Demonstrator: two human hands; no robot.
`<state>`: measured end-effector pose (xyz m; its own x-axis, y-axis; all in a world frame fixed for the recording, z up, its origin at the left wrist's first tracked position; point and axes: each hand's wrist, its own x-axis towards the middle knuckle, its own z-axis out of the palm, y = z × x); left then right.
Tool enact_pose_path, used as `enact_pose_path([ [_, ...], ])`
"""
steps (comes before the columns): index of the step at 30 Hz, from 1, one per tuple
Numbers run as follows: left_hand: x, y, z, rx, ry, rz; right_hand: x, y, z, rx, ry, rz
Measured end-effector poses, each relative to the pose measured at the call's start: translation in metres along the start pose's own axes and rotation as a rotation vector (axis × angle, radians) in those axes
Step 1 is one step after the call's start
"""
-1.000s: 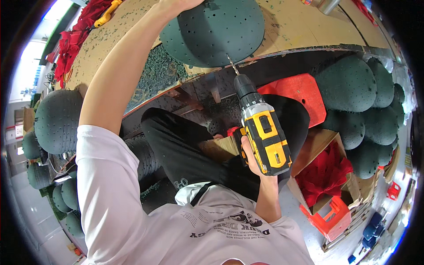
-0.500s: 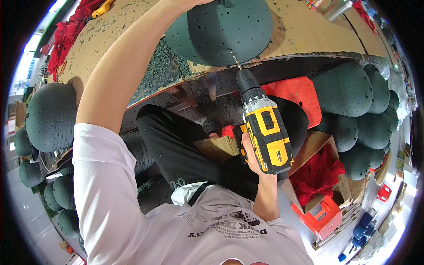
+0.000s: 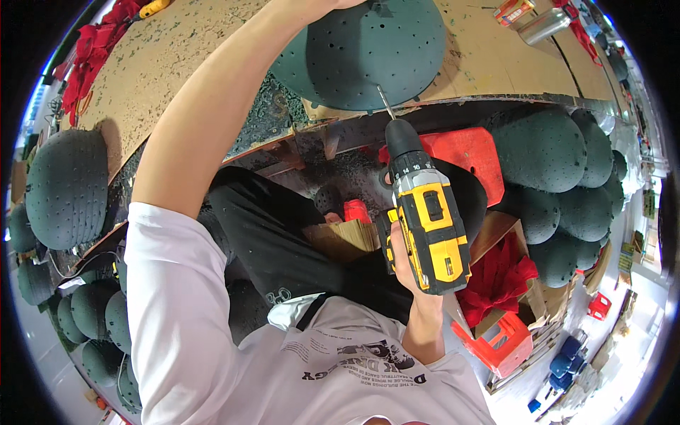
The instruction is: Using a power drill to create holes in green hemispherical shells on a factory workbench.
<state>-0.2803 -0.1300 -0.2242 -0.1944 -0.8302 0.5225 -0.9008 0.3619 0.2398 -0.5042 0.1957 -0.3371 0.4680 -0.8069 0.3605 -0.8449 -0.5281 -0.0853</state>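
A dark green, rounded dome-shaped shell [image 3: 368, 57], dotted with small holes, rests on the worktable at its front edge. My left arm reaches across to its far side. There my left hand [image 3: 327, 4] is at the dome's upper edge, its fingers cut off by the picture's rim. Low on the near side, the tip of a drill bit [image 3: 386, 101] meets the dome's surface, though how deep it goes I cannot tell. The bit sits in a yellow and black cordless drill [image 3: 430, 212]. Wrapped round the drill's handle is my right hand [image 3: 405, 265], closed.
Green shavings litter the cardboard-covered table [image 3: 177, 49]. Similar domes [image 3: 538, 149] are piled at right, with another stack [image 3: 67, 188] at left. A red stool [image 3: 464, 159] stands beyond my knee. Red cloth [image 3: 499, 280] fills a cardboard box. A metal bottle [image 3: 544, 27] lies far right.
The whole view has shifted slightly. The dome and drill sit a little farther right and lower in the picture. The bit's tip stays at the dome's near side, and my right grip is unchanged.
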Motion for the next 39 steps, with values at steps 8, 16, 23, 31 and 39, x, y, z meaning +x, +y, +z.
enact_pose_path([
  [8, 0.002, 0.008, -0.007, -0.058, -0.047, -0.025, 0.043, -0.006, 0.016, 0.595, 0.213, 0.258],
  [16, 0.003, 0.007, -0.004, -0.061, -0.03, -0.048, 0.071, -0.002, 0.034, 0.825, 0.28, 0.37],
  [23, 0.0, 0.008, -0.004, -0.056, -0.036, -0.079, 0.081, -0.013, 0.028, 0.921, 0.302, 0.482],
  [31, 0.001, 0.01, -0.005, -0.074, -0.022, -0.092, 0.087, -0.013, 0.028, 0.849, 0.324, 0.38],
  [39, 0.001, 0.004, -0.004, -0.073, -0.035, -0.072, 0.065, -0.021, 0.011, 0.731, 0.251, 0.416],
])
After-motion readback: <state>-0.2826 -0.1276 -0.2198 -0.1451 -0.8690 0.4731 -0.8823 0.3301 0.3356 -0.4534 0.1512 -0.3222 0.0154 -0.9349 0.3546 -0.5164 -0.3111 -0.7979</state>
